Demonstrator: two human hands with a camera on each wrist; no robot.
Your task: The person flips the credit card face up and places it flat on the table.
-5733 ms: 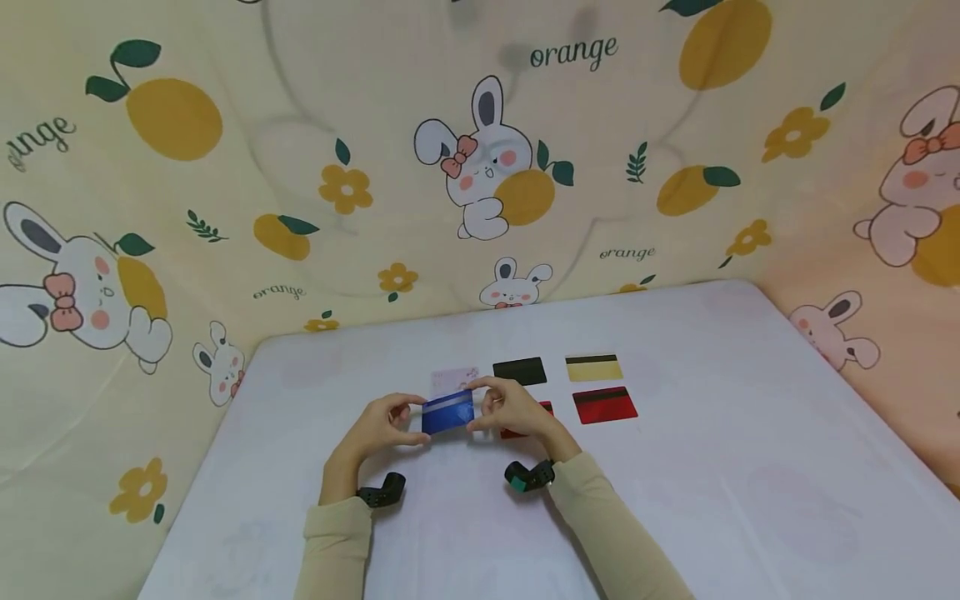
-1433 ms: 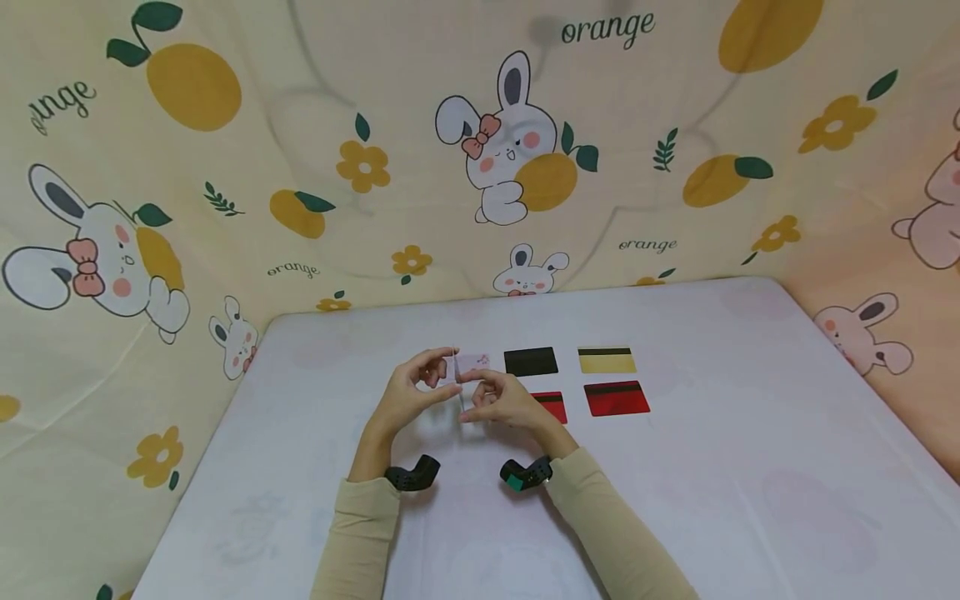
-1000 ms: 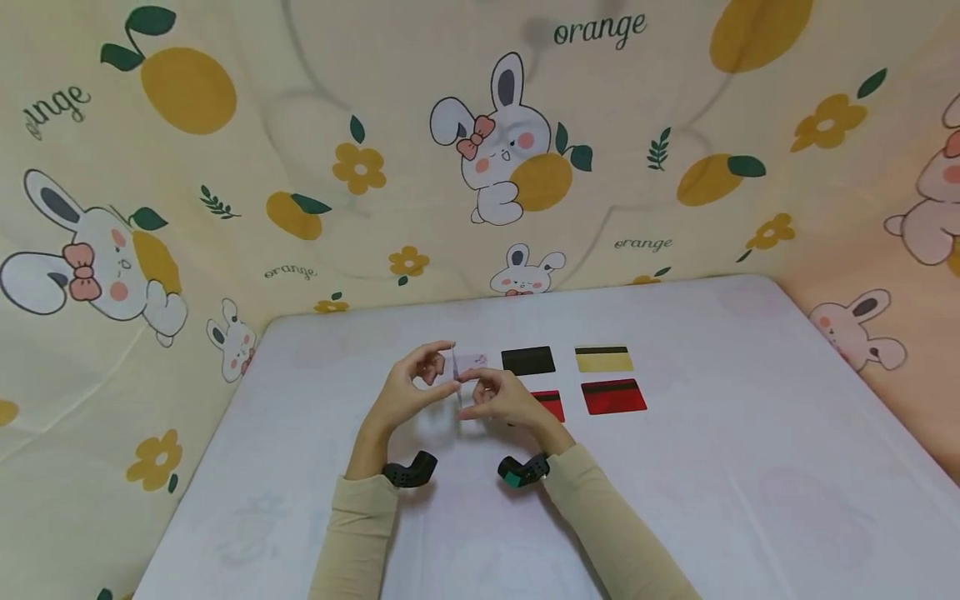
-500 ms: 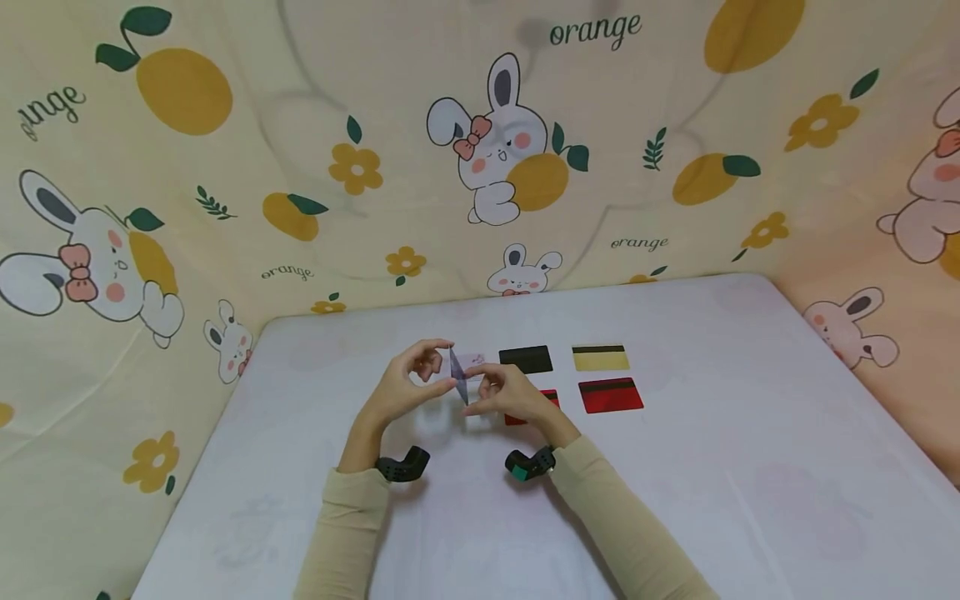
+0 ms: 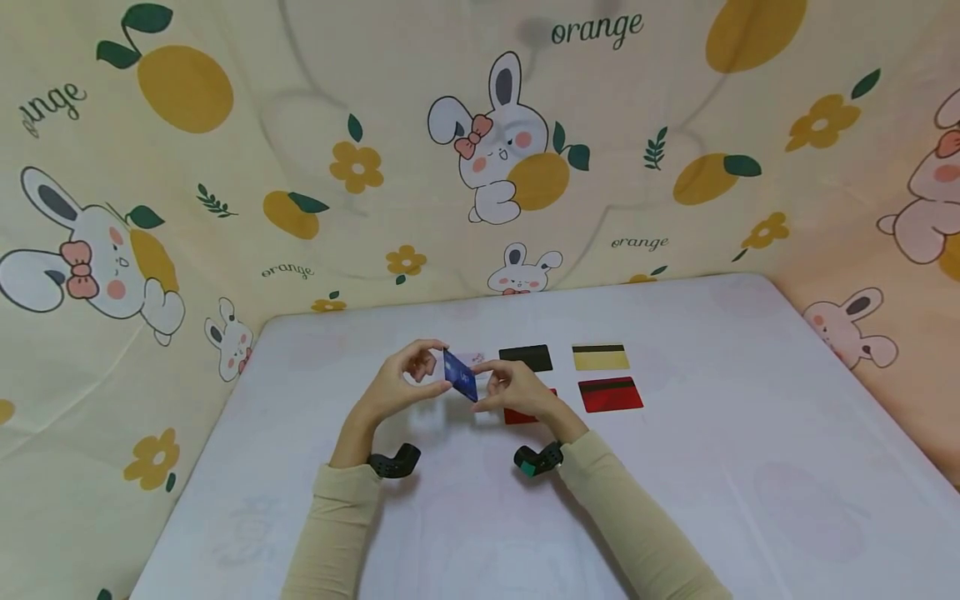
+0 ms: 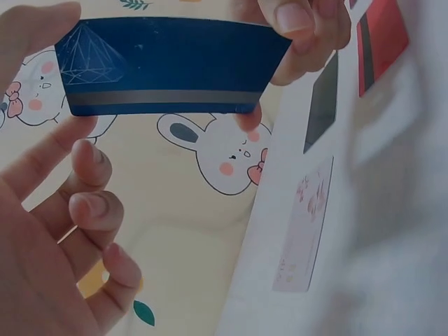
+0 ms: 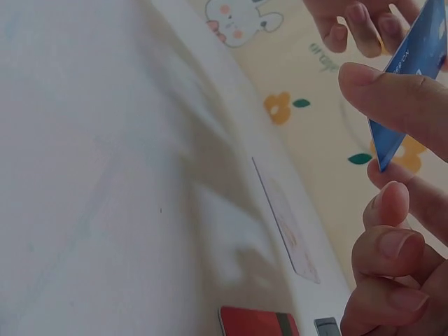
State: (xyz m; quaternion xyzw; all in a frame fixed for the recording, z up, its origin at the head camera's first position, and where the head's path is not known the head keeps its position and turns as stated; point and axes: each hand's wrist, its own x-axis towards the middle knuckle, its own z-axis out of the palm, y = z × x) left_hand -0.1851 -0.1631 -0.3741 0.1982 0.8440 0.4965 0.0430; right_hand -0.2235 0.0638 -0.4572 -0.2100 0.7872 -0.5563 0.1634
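Note:
A blue card [image 5: 461, 377] is held in the air between both hands, tilted, a printed face showing in the head view. Its other face carries a grey stripe and a line-drawn diamond, seen on the blue card [image 6: 168, 59] in the left wrist view. My left hand [image 5: 392, 388] pinches its left end between thumb and index finger. On the opposite end, thumb and index finger of my right hand [image 5: 528, 393] pinch it too. Just behind lies a pale pink flowered card [image 5: 475, 358], partly hidden. A red card [image 5: 521, 417] is mostly covered by the right hand.
On the white table [image 5: 675, 500] lie a black card [image 5: 527, 358], a gold card [image 5: 602, 358] with a dark stripe and another red card [image 5: 611, 395], right of the hands. A patterned cloth [image 5: 420, 108] rises behind the table's far edge.
The blue card showed its striped face 5.7 s ago, then stood edge-on to the head camera. It has since turned, so its printed face shows; both hands still hold it and are slightly farther apart.

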